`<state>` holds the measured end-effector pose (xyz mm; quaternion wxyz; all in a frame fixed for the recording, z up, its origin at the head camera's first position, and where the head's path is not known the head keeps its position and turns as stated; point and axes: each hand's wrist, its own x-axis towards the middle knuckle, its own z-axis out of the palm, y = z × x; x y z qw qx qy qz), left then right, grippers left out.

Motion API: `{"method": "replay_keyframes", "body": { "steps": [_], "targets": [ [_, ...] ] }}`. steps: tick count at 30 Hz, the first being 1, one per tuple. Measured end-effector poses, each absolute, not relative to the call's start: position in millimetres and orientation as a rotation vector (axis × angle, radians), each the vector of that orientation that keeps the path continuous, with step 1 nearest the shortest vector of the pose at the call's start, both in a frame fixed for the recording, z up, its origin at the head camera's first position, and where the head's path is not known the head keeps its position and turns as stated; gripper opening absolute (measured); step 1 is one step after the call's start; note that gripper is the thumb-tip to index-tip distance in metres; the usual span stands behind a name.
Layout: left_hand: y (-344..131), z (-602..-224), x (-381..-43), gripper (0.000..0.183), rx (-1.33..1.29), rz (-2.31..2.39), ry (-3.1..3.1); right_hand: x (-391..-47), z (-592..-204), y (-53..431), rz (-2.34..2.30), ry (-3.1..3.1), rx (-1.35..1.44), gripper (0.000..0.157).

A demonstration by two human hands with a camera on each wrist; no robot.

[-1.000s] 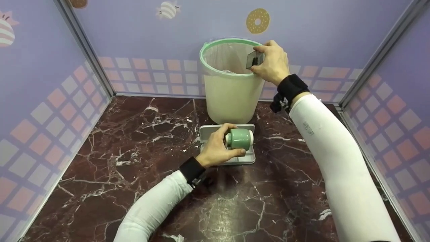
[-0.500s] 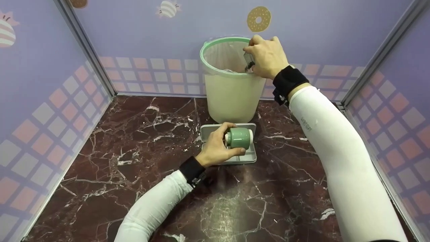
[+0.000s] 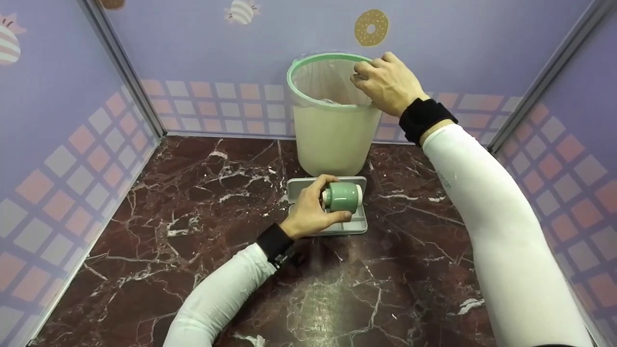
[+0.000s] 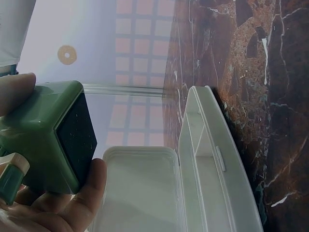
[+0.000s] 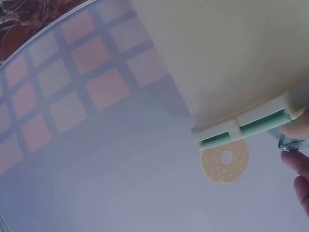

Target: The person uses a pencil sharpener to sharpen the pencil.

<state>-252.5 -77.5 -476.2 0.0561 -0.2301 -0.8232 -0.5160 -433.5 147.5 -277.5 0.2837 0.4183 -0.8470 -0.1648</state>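
Note:
My left hand [image 3: 311, 212] grips a green crank pencil sharpener [image 3: 344, 197] above an open pencil box [image 3: 356, 225]. The sharpener's dark open side and its crank handle [image 4: 12, 179] show in the left wrist view. At the right side of the rim of a lined trash bin [image 3: 332, 140], my right hand [image 3: 389, 86] is turned over with its knuckles up. In the right wrist view its fingers pinch a clear shavings drawer [image 5: 291, 143]; the hand hides the drawer in the head view.
The bin's green rim [image 3: 291, 79] stands close to the patterned back wall [image 3: 193, 43]. The pencil box's raised lid [image 4: 140, 188] leans up on its far side, near the bin's base. Dark marble tabletop [image 3: 193, 202] spreads around the box.
My right hand has rolled over at the bin's rim, tipping the clear drawer with its black shavings until it is out of sight in the head view. My left hand keeps its place with the sharpener.

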Motion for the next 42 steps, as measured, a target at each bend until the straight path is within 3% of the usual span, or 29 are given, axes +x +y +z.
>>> {"method": "replay_keyframes", "body": {
  "steps": [6,24,42],
  "targets": [
    [-77.7,-477.5,-252.2,0.075,-0.708,-1.594,-2.486,-434.4,-281.6,146.3,-0.584,-2.052,1.207,0.023],
    [-77.0,-478.2,-252.0,0.076,-0.703,-1.577,-2.490,-425.3,-279.2,138.1,-0.764,-2.079,1.200,0.029],
    [-76.7,-481.3,-252.1,0.075,-0.693,-1.596,-2.478,-425.7,-287.4,143.2,-0.436,-2.137,1.067,0.033]
  ]
}}
